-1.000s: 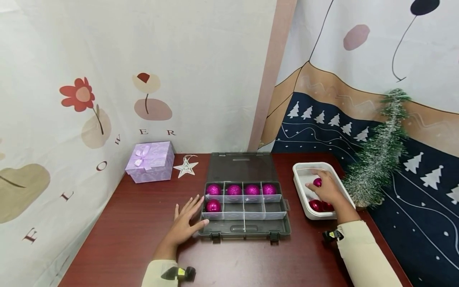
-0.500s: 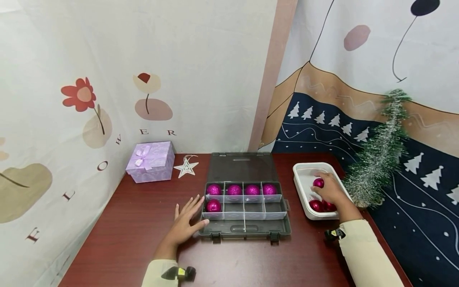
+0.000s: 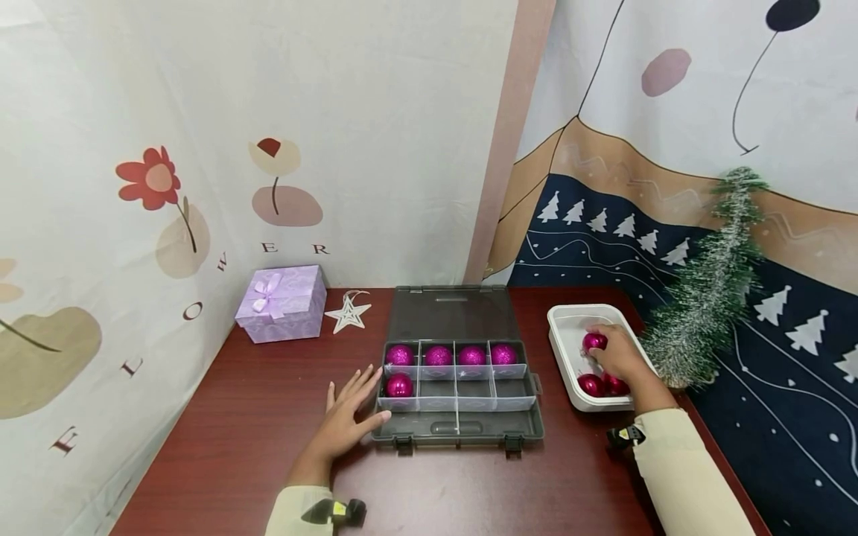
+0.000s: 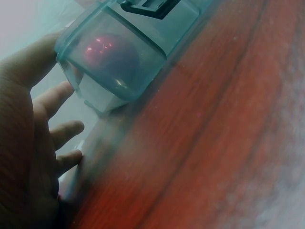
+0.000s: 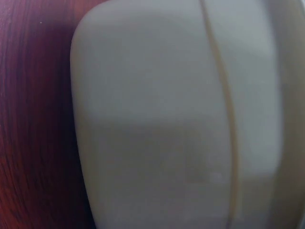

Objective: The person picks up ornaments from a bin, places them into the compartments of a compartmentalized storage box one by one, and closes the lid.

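My right hand (image 3: 618,353) reaches into a white tray (image 3: 563,365) and pinches a shiny magenta Christmas ball (image 3: 593,342) between thumb and fingers. More shiny balls (image 3: 591,385) lie below that hand at the tray's near end. The right wrist view shows just the tray's outer side (image 5: 152,95), with the hand out of sight. My left hand (image 3: 348,420), fingers spread, rests against the left side of a grey divided box (image 3: 418,424). Glittery magenta balls (image 3: 438,354) fill its back row; one shiny ball (image 3: 399,385) sits in the left compartment of the middle row.
The box's lid (image 3: 452,313) is folded back flat behind it. A lilac gift box (image 3: 284,305) and a white star ornament (image 3: 348,313) stand at the back left. Just right of the tray is a frosted small Christmas tree (image 3: 704,290). Everything rests on a red-brown table (image 3: 255,417).
My right hand has shifted slightly right inside the tray, and its fingers have closed around the ball. The left hand has stayed in place at the box.
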Available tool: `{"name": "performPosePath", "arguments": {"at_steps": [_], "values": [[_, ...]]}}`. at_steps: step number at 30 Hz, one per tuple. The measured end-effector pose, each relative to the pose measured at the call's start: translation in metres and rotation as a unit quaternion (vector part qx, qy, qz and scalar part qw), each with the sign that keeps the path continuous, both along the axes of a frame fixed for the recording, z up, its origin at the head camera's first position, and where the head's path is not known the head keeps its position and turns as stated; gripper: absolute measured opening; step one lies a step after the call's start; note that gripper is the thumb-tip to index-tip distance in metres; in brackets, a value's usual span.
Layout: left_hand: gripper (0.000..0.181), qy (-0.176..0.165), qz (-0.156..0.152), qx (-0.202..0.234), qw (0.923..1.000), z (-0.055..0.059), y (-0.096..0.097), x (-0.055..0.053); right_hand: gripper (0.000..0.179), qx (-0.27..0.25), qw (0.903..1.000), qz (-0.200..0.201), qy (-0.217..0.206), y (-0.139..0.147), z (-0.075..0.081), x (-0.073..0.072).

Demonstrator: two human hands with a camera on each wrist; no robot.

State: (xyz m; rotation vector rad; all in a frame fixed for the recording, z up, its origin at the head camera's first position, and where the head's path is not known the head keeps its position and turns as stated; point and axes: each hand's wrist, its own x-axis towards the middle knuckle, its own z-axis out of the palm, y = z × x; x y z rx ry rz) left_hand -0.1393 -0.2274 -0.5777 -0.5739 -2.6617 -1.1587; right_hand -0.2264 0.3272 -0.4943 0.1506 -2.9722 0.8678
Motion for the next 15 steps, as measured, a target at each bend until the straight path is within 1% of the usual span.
{"name": "performPosePath", "arguments": {"at_steps": [2,6,9,15], "values": [[0.081,-0.012,0.005,-0.006,0.9999,0.0041,0.0012,0.0009,0.044,0.002,1.0,-0.003,0.003,0.0006,0.0003,0.0002],[0.083,-0.032,0.014,-0.03,0.999,0.0091,0.0026,0.0013,0.043,0.003,0.9998,-0.019,-0.005,0.0009,0.0016,0.0013],[0.083,-0.036,0.015,-0.038,0.9985,0.0094,0.0027,0.0011,0.042,0.001,0.9996,-0.027,-0.01,0.0006,0.0024,0.0021],[0.082,-0.037,0.014,-0.034,0.9986,0.0081,0.0021,0.0017,0.04,-0.004,0.9997,-0.026,0.0,-0.0001,0.0049,0.0055]]}}
